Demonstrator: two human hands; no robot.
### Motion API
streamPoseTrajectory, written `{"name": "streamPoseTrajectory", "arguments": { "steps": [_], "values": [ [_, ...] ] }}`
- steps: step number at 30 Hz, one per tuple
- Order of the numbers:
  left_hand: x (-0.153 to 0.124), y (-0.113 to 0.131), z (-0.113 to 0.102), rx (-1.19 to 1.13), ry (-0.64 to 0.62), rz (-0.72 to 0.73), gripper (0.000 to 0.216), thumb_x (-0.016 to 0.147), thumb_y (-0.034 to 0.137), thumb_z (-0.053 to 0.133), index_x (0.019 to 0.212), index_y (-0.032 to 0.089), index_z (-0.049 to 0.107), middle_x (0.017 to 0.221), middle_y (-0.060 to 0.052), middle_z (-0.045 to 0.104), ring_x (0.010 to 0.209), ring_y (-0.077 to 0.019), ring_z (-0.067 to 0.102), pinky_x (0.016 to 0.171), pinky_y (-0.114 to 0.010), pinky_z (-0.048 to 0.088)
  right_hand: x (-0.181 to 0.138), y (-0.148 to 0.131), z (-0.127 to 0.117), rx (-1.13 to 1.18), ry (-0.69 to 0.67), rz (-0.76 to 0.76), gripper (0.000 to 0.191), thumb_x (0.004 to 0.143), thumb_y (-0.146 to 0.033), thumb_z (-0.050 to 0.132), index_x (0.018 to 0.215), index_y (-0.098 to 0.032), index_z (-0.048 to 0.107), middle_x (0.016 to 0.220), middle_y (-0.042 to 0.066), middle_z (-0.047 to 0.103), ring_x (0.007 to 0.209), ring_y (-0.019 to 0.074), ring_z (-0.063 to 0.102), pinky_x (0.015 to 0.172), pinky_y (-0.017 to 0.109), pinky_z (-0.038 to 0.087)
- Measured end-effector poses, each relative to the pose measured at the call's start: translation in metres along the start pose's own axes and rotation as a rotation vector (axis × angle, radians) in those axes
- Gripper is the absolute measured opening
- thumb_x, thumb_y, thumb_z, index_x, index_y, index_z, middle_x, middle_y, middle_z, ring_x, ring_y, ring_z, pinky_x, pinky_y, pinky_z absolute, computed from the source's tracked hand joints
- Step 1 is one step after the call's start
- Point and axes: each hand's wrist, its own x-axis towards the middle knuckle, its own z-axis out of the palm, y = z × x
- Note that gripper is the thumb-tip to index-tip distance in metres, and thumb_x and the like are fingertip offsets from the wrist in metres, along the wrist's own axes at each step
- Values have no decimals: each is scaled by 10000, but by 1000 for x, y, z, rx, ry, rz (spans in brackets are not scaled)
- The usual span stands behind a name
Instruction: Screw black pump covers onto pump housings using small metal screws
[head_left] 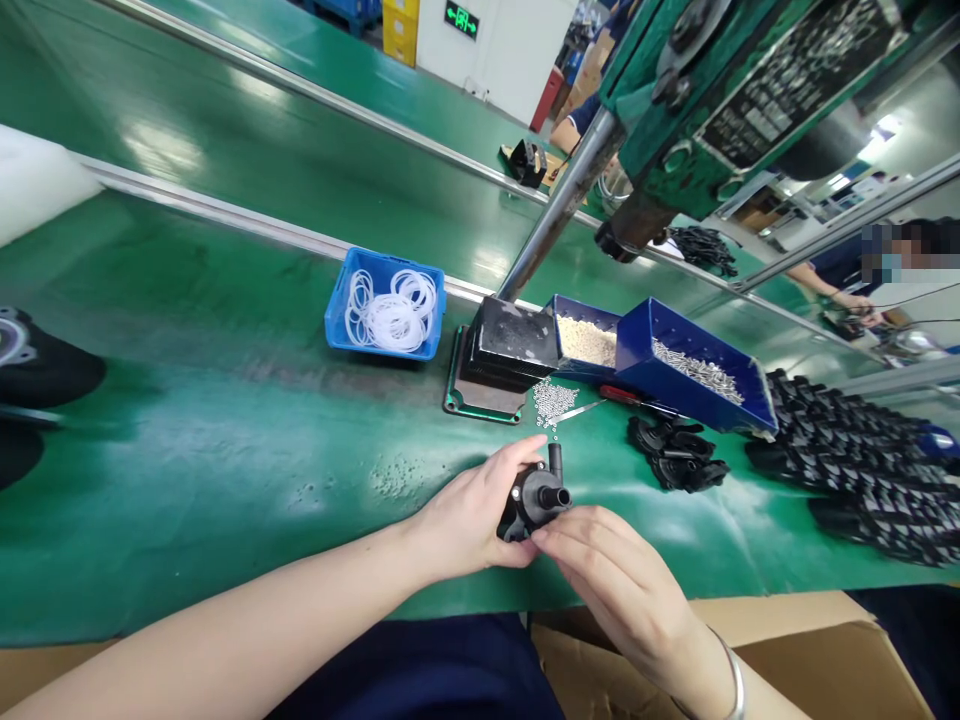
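Note:
A small black pump point(538, 497) with two pipe stubs, one pointing up and one facing the camera, is held just above the front of the green bench. My left hand point(480, 510) is wrapped round its left side, thumb below and fingers above. At the pump's lower right edge, my right hand point(611, 560) has its fingertips pinched together against the housing. Whatever lies between those fingertips is too small or hidden to make out. Bright screw heads show on the pump's rim. Behind it lies a pile of small metal rings or nuts point(553, 400), with red-handled tweezers point(619, 395) beside them.
A blue bin of white rings point(390, 315) stands left of a press's black base block point(514, 340). Two blue bins point(649, 345) hold pale small parts and screws. Black parts point(679, 455) and rows of black housings point(862, 470) lie right. The green press head point(675, 120) overhangs the bench.

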Motion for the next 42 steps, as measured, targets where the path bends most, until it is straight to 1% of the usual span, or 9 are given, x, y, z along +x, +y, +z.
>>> {"name": "streamPoseTrajectory", "arguments": {
  "steps": [6,13,19,24,28,31,36,39,42],
  "values": [
    [0,1,-1,-12,3,4,1069,660,206,821,1511,243,175,1390,-129,544,1269,-294,567,1048,-460,490,-1,0,-3,0,44,31,529,862,102,558,1351,-99,552,1126,124,662,1075,213,586,929,411,522],
    [0,2,0,-10,19,21,1027,698,226,797,1511,265,171,1410,-123,531,1278,-302,561,1056,-467,482,2,-2,7,-3,215,91,422,840,105,610,1191,-128,639,948,81,691,899,176,622,785,363,541],
    [-1,-1,0,-13,8,25,1030,691,225,794,1509,249,169,1396,-134,536,1270,-312,566,1054,-487,486,-6,0,11,-111,191,11,524,830,98,616,1305,-122,589,1147,113,715,1065,221,611,883,406,535],
    [0,0,1,7,35,38,985,738,276,786,1506,244,171,1375,-132,548,1268,-302,569,1050,-471,494,-15,-2,4,-246,309,81,554,838,43,623,1350,-161,557,1305,160,600,1149,258,581,908,445,519],
    [-2,0,0,19,23,31,987,734,234,771,1508,264,158,1387,-128,540,1263,-297,574,1052,-477,496,-26,0,17,-326,200,74,495,854,-21,632,1330,-156,604,1292,170,554,1179,294,545,913,485,524],
    [-3,-1,0,39,8,37,987,732,213,760,1508,268,153,1397,-128,531,1276,-294,563,1061,-478,492,-32,3,28,-392,180,45,522,843,-29,649,1352,-127,588,1297,180,562,1194,304,535,925,501,527],
    [-2,2,0,82,10,54,966,742,188,756,1504,287,172,1410,-120,509,1286,-293,554,1077,-475,486,-32,4,29,-407,132,12,512,844,-37,638,1345,-117,576,1305,178,582,1265,313,511,972,513,522],
    [-3,3,-1,135,17,81,936,769,202,750,1505,299,180,1421,-120,483,1304,-295,536,1083,-475,485,-29,3,25,-321,220,70,495,835,-29,626,1311,-159,582,1374,172,520,1310,327,477,998,536,504],
    [-6,0,-1,225,-8,89,879,808,296,753,1499,302,210,1478,-146,407,1331,-317,515,1068,-484,503,-26,2,26,-279,307,123,531,850,-69,614,1357,-201,530,1416,155,481,1314,329,457,1010,562,483]
  ]
}}
